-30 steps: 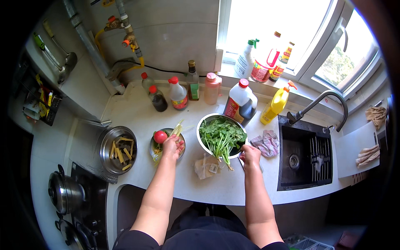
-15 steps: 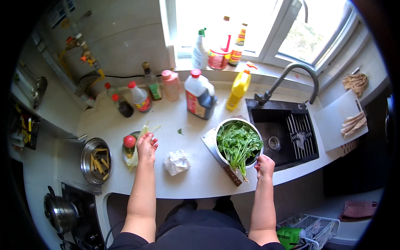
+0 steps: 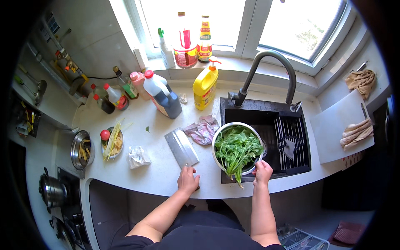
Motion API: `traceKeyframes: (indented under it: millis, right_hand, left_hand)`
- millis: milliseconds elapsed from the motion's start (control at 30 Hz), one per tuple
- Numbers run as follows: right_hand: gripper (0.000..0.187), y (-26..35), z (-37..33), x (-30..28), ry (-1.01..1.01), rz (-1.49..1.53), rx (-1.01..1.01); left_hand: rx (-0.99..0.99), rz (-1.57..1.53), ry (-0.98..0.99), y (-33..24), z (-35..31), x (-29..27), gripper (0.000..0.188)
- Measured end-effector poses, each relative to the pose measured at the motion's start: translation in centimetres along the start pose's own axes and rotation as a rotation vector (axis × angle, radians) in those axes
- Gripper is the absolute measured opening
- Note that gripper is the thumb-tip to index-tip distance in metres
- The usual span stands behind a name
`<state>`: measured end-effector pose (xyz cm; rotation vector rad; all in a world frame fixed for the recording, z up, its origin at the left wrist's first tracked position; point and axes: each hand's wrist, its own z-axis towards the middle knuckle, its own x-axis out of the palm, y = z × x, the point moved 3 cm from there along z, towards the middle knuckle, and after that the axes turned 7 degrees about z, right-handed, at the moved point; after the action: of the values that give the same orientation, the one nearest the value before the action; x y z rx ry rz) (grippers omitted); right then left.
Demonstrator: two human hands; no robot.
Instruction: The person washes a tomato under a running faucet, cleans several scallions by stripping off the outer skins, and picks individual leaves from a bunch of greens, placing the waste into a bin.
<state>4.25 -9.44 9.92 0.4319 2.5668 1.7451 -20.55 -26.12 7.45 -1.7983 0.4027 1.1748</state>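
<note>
My right hand (image 3: 263, 172) grips the near right rim of a round metal basin (image 3: 215, 156), which overlaps the left part of the black sink; whether it touches the sink I cannot tell. Leafy greens (image 3: 237, 145) fill the basin, their stems and roots hanging over its near rim. My left hand (image 3: 188, 181) is closed around the handle of a cleaver (image 3: 181, 146). The wide blade points away from me on the white counter; most of the handle is hidden under the hand. A crumpled pinkish cloth (image 3: 203, 129) lies just beyond the blade.
Left on the counter are a crumpled white bag (image 3: 138, 157), a plate of vegetables with a tomato (image 3: 105, 134), and a metal bowl of cut strips (image 3: 84, 151). Bottles, including a dark jug (image 3: 164, 99) and yellow bottle (image 3: 205, 88), stand behind. A faucet (image 3: 273, 56) arches over the sink (image 3: 266, 114).
My right hand has carried the basin of greens rightward, off the cleaver and over the sink. My left hand has left the vegetable plate and taken the cleaver's handle. The view has shifted right.
</note>
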Motion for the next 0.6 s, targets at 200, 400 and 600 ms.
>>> traceKeyframes:
  millis: [200, 400, 600]
  right_hand:
    - [0.009, -2.0, 0.8, 1.8, 0.201, -0.011, 0.078]
    - [0.010, -4.8, -0.3, 3.0, 0.288, -0.051, 0.139]
    - [0.017, -5.7, -1.6, 4.9, 0.286, -0.097, 0.130]
  left_hand:
    - [-0.061, 0.164, -0.142, 1.8, -0.8, 2.1, 0.019]
    - [-0.185, 0.200, -0.265, 5.4, 1.1, 0.0, 0.016]
    - [-0.205, 0.191, -0.338, 8.2, 3.4, -0.2, 0.014]
